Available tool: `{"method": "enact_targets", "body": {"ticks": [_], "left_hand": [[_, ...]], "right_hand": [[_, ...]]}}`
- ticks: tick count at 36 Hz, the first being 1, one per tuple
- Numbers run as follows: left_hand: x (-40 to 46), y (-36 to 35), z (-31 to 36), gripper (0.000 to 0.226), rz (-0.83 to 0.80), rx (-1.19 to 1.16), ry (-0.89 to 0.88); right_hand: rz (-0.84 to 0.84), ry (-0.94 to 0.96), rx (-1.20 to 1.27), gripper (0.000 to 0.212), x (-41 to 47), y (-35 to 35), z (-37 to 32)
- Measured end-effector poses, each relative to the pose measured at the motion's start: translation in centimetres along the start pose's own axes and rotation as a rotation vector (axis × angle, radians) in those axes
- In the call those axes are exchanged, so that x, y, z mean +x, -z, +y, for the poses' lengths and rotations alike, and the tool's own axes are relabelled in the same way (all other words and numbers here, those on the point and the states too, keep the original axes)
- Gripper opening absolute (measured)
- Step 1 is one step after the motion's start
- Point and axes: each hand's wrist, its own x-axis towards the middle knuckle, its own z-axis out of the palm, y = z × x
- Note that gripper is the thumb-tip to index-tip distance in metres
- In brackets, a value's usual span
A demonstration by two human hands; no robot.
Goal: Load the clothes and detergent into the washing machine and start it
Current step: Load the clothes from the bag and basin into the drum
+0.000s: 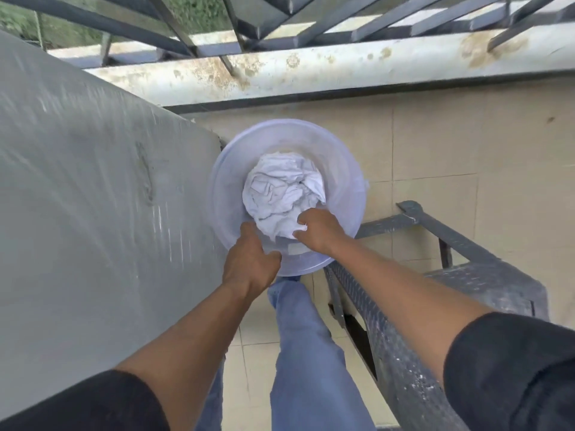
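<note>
Far left, a big grey covered surface (93, 181) fills the frame. It may be the washing machine under a cover, but you can't confirm that from here, and no lid or drum opening shows.

Just right of it, your left hand (249, 259) is at the near rim of the translucent bucket (224, 194). The fingers reach over the edge and appear to curl on the rim, though they're partly hidden, so treat that as probable. The bucket sits upright on the tiled floor (435, 150), mouth pointing straight up at you, so its long axis is vertical. Its left side is nearly touching the grey surface.

Inside, the white clothes (283, 194) lie in one crumpled wad at the bottom. There's no clear long axis and no end to lead with.

Your right hand (317, 228) is down in the bucket with fingers pinched on the near edge of the cloth.

Step in hand: you're picking up the laundry, which is the very start of the task; nothing's loaded yet and no detergent is in view.

Next move, as a judgement: keep the rim steady w/ the left, gather more fabric w/ the right so the wad comes out as one, lift straight up along the bucket's axis, then swing left. Mind the metal frame (404, 337) at your right when you do.
</note>
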Motion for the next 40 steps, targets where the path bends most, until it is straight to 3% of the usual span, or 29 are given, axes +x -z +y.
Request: {"method": "enact_targets", "body": {"ticks": [2,6,9,11,17,19,27,31,34,37,40], "left_hand": [[-1.5,0.4,0.6,0.073,0.018,0.016,-0.021],[-5.0,1.8,1.8,0.074,0.008,0.039,-0.035],[-8.1,3.6,3.0,0.068,0.003,0.02,-0.052],[-10.2,4.8,3.8,0.062,0.02,-0.005,-0.065],[-16.3,8.7,5.9,0.041,0.074,-0.046,-0.252],[-19.1,10.2,6.5,0.048,0.112,-0.026,-0.333],[-26.0,12.9,9.1,0.054,0.3,-0.018,-0.437],[-27.6,13.8,8.5,0.034,0.441,-0.014,-0.476],[-28.8,15.3,7.8,0.032,0.486,-0.106,-0.497],[-30.2,17.6,8.1,0.037,0.486,-0.203,-0.553],[-31.4,20.4,9.2,0.025,0.466,-0.246,-0.567]], "right_hand": [[0.039,0.037,0.087,0.02,-2.9,0.8,-1.8],[0.162,0.044,0.231,0.034,-8.6,2.8,-6.5],[0.269,0.078,0.31,0.048,-13.3,4.7,-10.3],[0.297,0.079,0.342,0.044,-16.3,6.2,-12.6],[0.27,0.06,0.72,0.032,-24.8,10.9,-18.7],[0.258,0.093,0.886,0.019,-28.2,12.6,-20.6],[0.146,0.461,1.243,0.014,-39.5,20.2,-25.5],[0.13,0.529,1.292,0.017,-43.1,23.1,-26.0],[0.194,0.562,1.272,0.017,-44.4,24.6,-25.7],[0.332,0.459,1.192,0.03,-44.3,25.2,-24.9],[0.553,0.313,0.872,0.042,-43.8,25.0,-23.8]]}}
